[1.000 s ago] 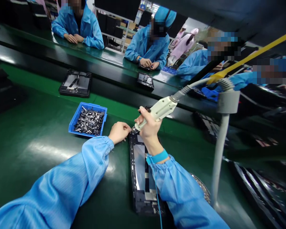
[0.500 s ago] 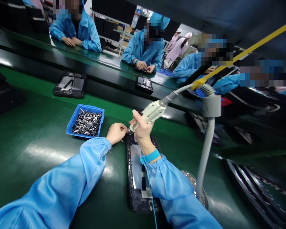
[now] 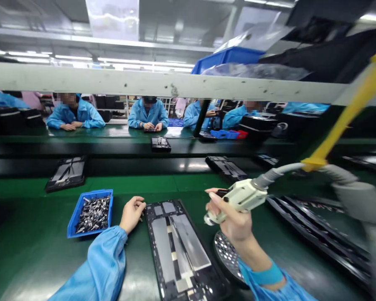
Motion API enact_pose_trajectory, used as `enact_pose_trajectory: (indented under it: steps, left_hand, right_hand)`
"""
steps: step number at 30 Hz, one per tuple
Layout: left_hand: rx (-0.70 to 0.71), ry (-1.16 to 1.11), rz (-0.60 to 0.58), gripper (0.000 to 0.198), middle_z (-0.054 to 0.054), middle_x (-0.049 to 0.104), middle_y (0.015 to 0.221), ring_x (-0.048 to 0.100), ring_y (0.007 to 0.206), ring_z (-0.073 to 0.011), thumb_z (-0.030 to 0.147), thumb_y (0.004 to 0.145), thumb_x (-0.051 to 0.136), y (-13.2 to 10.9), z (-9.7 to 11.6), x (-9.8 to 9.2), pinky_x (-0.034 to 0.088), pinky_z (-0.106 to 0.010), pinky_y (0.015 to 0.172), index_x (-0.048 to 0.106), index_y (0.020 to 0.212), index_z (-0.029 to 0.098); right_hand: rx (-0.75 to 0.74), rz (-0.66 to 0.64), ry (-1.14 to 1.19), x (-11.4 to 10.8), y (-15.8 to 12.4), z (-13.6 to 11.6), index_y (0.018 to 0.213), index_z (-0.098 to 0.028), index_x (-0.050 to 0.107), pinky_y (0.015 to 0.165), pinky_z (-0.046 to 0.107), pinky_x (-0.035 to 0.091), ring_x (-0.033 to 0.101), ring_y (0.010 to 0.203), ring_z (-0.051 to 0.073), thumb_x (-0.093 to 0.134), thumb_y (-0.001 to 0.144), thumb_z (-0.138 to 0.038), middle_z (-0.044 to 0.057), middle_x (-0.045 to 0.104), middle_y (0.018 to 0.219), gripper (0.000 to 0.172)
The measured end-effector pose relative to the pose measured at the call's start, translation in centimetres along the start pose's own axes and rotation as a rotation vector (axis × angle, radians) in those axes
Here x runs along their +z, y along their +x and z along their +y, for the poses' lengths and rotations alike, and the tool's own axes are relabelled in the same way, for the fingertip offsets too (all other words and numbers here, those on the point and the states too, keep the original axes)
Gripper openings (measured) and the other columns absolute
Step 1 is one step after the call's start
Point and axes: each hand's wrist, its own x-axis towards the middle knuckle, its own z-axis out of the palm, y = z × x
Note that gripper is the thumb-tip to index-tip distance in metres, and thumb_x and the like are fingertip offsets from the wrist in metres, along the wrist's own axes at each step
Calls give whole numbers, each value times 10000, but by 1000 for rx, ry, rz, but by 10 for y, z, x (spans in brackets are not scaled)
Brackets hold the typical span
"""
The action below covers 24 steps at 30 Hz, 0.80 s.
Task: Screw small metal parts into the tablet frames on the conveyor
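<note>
My left hand point(image 3: 133, 214) is curled at the top left corner of an opened tablet point(image 3: 166, 251), its fingertips pressed together against the edge. The tablet lies flat, its inside facing up, with silvery battery panels and a dark ribbon cable down the middle. In my right hand point(image 3: 235, 221) is a cream electric screwdriver point(image 3: 247, 194), gripped around its body. The tool points down and left, raised to the right of the tablet. Below it stands a round dish point(image 3: 227, 255) with many small shiny pieces, partly behind my right wrist.
A blue bin point(image 3: 73, 225) of small metal parts stands left of my left hand. Other open tablets point(image 3: 67, 173) lie along the line ahead. Stacked dark panels point(image 3: 319, 238) and a thick grey hose point(image 3: 357, 192) are at right. Co-workers in blue point(image 3: 147, 115) sit opposite.
My right hand has drawn the screwdriver away from the tablet's top corner, to the right, over the dish. My left hand stays by the corner. The camera view has tilted upward and levelled.
</note>
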Motion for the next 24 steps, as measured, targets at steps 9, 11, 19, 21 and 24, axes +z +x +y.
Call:
enact_pose_trajectory:
  steps: [9, 11, 19, 21, 24]
  left_hand:
    - [707, 375, -80, 251, -95, 718, 1269, 667, 1224, -278, 375, 986, 526, -81, 7, 27, 575, -442, 1075, 687, 1158, 287]
    - [1015, 599, -287, 420, -89, 669, 1418, 612, 1351, -266, 338, 1006, 532, -116, -6, 45, 559, -409, 1118, 582, 1421, 298]
    - [683, 1045, -535, 652, 17, 403, 1670, 383, 1555, -281, 520, 1022, 527, -109, 36, 65, 359, -496, 1309, 396, 1620, 297]
    - [526, 1054, -450, 578, 16, 436, 1657, 370, 1559, -283, 371, 1015, 574, -59, 49, 63, 278, -498, 1339, 471, 1578, 285]
    - [413, 1055, -231, 520, -55, 497, 1618, 366, 1554, -331, 224, 1006, 548, 13, 51, 62, 190, -576, 1345, 542, 1526, 220]
  right_hand:
    - [116, 582, -427, -144, 46, 40, 603, -200, 652, 434, 356, 450, 568, 443, 229, 840, 528, -505, 59, 597, 484, 366]
    - [147, 575, -452, -150, 41, 46, 639, -190, 683, 503, 363, 483, 607, 499, 239, 829, 556, -505, 71, 644, 538, 357]
    - [264, 540, -548, -144, 31, 52, 615, -173, 692, 613, 385, 468, 661, 620, 288, 812, 566, -465, 89, 662, 552, 319]
    - [312, 536, -580, -144, 33, 51, 585, -194, 681, 646, 403, 484, 692, 666, 323, 803, 559, -458, 91, 668, 559, 292]
    - [380, 536, -619, -145, 34, 49, 543, -235, 657, 745, 456, 508, 728, 786, 394, 777, 539, -482, 98, 668, 558, 275]
